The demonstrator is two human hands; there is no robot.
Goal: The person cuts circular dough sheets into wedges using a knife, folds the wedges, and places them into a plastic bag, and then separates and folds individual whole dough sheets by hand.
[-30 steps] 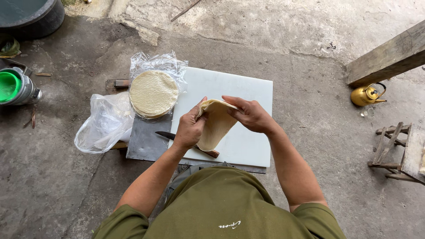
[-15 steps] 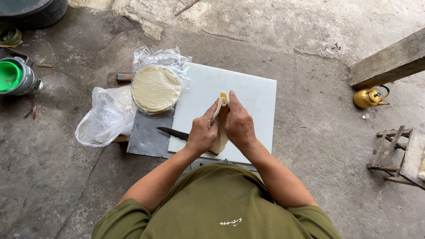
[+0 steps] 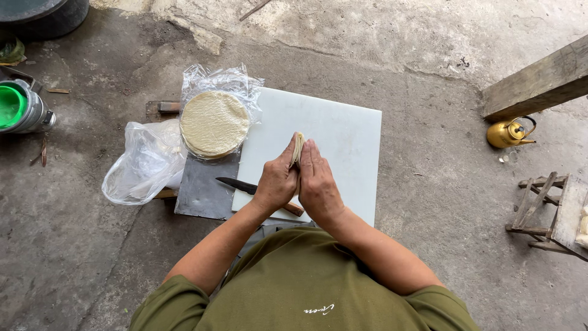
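We see the left hand and the right hand pressed palm to palm over the white cutting board, a folded flatbread clamped upright between them — only its pale edge shows above the fingertips. A knife lies on the board's left edge, its blade pointing left, under the left wrist. A stack of round flatbreads sits in an open clear bag just left of the board. A brass kettle stands well apart on the concrete floor.
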